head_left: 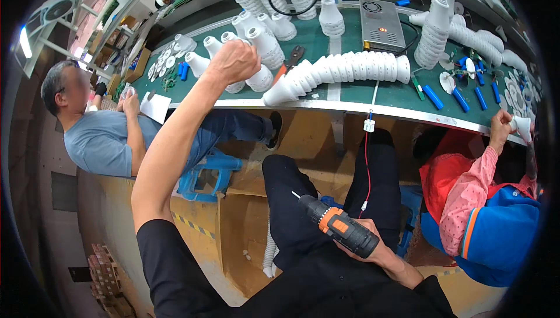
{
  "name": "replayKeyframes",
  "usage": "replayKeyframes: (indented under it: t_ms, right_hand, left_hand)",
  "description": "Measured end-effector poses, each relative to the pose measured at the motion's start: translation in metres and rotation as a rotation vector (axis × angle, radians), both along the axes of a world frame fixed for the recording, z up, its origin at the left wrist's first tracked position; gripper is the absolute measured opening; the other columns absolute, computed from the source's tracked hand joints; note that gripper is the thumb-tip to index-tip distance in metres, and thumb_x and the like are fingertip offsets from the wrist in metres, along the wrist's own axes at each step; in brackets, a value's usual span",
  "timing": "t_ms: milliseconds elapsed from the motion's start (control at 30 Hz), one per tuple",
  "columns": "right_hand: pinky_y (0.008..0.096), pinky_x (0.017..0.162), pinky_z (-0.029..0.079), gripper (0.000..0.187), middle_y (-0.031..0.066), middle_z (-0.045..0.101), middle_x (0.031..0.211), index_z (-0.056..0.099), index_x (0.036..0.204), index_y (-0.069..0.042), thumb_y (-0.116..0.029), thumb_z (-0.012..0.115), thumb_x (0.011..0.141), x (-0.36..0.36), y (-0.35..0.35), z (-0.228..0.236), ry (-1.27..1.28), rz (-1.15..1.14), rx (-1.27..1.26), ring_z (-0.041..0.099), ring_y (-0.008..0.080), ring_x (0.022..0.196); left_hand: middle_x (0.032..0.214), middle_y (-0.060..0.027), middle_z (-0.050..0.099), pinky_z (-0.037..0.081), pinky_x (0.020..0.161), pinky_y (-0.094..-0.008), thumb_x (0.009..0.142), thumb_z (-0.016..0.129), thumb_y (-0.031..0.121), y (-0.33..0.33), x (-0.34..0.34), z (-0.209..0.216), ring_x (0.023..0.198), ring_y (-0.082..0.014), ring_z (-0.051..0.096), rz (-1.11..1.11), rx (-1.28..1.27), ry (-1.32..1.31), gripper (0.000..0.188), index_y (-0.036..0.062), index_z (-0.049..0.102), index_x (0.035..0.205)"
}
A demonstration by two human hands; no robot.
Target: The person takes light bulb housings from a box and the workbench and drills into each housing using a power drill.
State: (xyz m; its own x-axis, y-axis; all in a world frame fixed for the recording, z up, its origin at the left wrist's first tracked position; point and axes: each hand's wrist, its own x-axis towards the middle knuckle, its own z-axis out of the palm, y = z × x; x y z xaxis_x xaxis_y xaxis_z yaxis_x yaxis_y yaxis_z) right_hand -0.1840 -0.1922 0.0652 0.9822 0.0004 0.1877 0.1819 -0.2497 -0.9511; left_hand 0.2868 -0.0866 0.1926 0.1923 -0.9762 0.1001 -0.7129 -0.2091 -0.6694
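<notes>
My right hand (374, 242) is wrapped round a black and orange cordless drill (339, 226) above my lap, its thin bit pointing up and to the left. Stretched out over the bench, my left hand (236, 61) is closed, fingers curled, among white cone-shaped plastic housings (265, 44). Whatever its fingers hold, if anything, is hidden. Beside it, pliers with red handles (293, 60) lie on the green mat. A long nested stack of white housings (350, 68) lies on its side along the front edge.
A metal power supply box (382, 23) stands at the back. From the bench edge hangs a white connector (369, 125) on a red wire. Blue cylinders (431, 96) lie at the right. One co-worker (102, 137) sits left, another (478, 213) right. A cardboard box (239, 230) stands below.
</notes>
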Motion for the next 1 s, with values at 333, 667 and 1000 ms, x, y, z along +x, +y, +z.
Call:
replayKeyframes:
  t_ms: [333,667,1000]
  right_hand:
    - [0.031,0.059,0.053,0.014,0.0095,0.067,0.075,0.066,0.085,0.0,0.0,0.077,0.076,-0.001,-0.006,-0.003,-0.044,-0.056,0.056,0.068,0.0239,0.064]
    - [0.0354,0.06,0.053,0.022,0.0105,0.061,0.074,0.06,0.086,-0.001,-0.004,0.075,0.07,-0.001,-0.005,-0.001,0.015,-0.031,0.035,0.063,0.0282,0.063]
    - [0.0346,0.061,0.053,0.019,0.0102,0.061,0.074,0.061,0.084,-0.001,-0.003,0.075,0.072,0.0,-0.001,-0.002,0.005,-0.044,0.005,0.063,0.0275,0.063]
  left_hand:
    - [0.095,-0.011,0.061,0.048,0.074,-0.0358,0.086,0.067,0.028,-0.001,-0.039,0.005,0.089,-0.0232,0.061,-0.231,-0.186,0.019,0.031,0.0021,0.063,0.104]
    - [0.111,-0.0193,0.063,0.052,0.087,-0.0452,0.077,0.085,0.023,0.003,-0.108,-0.07,0.103,-0.0396,0.063,0.028,-0.67,0.811,0.07,0.0083,0.046,0.133]
    - [0.114,-0.0198,0.061,0.05,0.084,-0.0488,0.079,0.08,0.023,0.019,-0.11,-0.036,0.1,-0.044,0.062,0.204,-0.327,0.838,0.072,0.012,0.045,0.141]
